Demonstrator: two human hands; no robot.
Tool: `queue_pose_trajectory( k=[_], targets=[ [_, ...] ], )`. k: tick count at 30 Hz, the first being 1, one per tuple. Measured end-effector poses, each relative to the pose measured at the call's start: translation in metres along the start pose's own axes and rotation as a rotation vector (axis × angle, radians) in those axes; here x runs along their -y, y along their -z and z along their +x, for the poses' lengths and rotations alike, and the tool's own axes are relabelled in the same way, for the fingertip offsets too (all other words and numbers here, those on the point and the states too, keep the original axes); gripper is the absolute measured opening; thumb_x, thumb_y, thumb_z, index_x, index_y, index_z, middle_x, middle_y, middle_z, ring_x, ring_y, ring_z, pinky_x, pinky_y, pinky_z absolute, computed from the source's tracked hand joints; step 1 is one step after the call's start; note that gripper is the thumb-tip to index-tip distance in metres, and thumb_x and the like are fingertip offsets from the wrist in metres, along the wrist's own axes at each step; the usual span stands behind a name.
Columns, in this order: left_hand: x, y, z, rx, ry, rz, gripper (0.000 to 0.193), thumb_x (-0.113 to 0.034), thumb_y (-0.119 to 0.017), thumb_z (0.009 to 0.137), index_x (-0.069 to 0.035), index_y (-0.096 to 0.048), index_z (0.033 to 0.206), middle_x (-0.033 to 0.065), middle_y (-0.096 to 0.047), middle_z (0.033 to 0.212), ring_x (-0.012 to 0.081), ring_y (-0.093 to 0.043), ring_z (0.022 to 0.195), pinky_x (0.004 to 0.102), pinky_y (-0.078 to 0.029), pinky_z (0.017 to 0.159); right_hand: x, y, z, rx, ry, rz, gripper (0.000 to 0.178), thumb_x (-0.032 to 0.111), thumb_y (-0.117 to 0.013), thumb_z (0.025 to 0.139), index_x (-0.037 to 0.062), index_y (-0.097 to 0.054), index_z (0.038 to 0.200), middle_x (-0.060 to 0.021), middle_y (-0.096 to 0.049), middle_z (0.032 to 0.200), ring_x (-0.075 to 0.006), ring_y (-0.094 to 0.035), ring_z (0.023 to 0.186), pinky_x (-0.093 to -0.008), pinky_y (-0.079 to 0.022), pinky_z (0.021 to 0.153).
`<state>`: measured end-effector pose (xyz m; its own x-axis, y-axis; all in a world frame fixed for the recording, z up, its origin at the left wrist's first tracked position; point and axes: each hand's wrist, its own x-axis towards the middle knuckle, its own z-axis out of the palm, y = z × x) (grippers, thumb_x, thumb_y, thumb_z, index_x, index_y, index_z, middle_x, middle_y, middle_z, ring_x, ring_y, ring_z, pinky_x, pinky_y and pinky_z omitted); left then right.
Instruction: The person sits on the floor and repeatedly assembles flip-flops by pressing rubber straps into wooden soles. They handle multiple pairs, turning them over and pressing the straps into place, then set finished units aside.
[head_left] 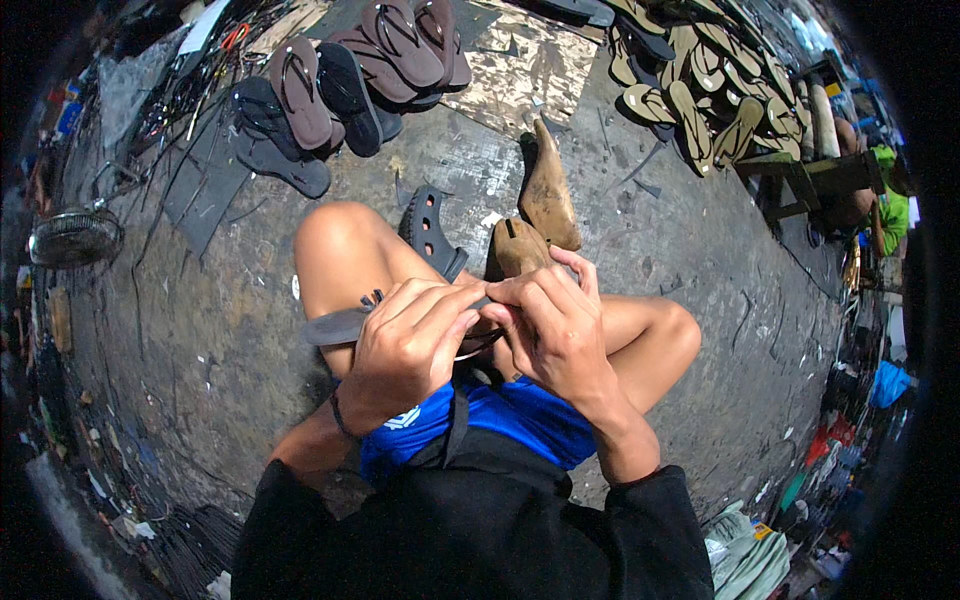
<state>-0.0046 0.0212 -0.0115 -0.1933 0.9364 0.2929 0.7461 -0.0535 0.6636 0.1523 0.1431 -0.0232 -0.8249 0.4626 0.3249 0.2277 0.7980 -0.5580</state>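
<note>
Low over my lap, both hands hold one dark flip-flop (335, 327) sideways. My left hand (408, 335) is closed around its middle, and one end of the grey sole sticks out to the left. Short black strap ends stand up beside that hand's knuckles. My right hand (550, 315) is closed at the other end, thumb and fingers pinched near the left fingertips. A thin dark strap loops below the hands; the rest of the flip-flop is hidden by my fingers. Just beyond my right hand is a wooden shoe last (519, 248), with another wooden last (550, 195) lying behind it.
A dark clog with holes (425, 232) is between my knees. Brown and black flip-flops (300, 95) are grouped at the far left, tan flip-flops (690, 115) piled at the far right. A round metal lamp-like object (75, 238) lies left. Another person in green (888, 205) is at the right edge.
</note>
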Motion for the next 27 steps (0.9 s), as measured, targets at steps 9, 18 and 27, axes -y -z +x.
queue_pose_trajectory(
  k=[9, 18, 27],
  targets=[
    [-0.001, 0.009, 0.002, -0.019, 0.000, -0.004, 0.026, -0.002, -0.069, 0.081, 0.001, -0.070, 0.107, 0.0145, -0.071, 0.097, 0.0293, -0.068, 0.089, 0.0384, -0.053, 0.080, -0.013, 0.011, 0.008, -0.010, 0.007, 0.200, 0.016, 0.020, -0.073, 0.084, 0.0097, -0.069, 0.096, -0.0026, -0.068, 0.093, -0.0217, -0.063, 0.096, -0.0409, -0.039, 0.097],
    [0.002, 0.010, 0.002, -0.005, 0.015, -0.048, 0.027, -0.001, -0.067, 0.083, 0.002, -0.069, 0.110, 0.0162, -0.071, 0.099, 0.0304, -0.067, 0.091, 0.0383, -0.052, 0.081, -0.028, 0.016, 0.002, -0.018, -0.096, 0.410, 0.016, 0.013, -0.071, 0.085, 0.0052, -0.069, 0.098, -0.0093, -0.070, 0.096, -0.0243, -0.067, 0.092, -0.0364, -0.046, 0.086],
    [-0.004, 0.028, 0.025, 0.097, 0.006, -0.086, 0.027, -0.002, -0.066, 0.087, 0.003, -0.068, 0.113, 0.0164, -0.071, 0.098, 0.0301, -0.067, 0.089, 0.0376, -0.051, 0.080, -0.022, 0.034, 0.004, 0.005, -0.121, 0.487, 0.023, 0.006, -0.068, 0.087, -0.0006, -0.067, 0.109, -0.0134, -0.070, 0.097, -0.0274, -0.068, 0.094, -0.0355, -0.052, 0.083]
  ],
)
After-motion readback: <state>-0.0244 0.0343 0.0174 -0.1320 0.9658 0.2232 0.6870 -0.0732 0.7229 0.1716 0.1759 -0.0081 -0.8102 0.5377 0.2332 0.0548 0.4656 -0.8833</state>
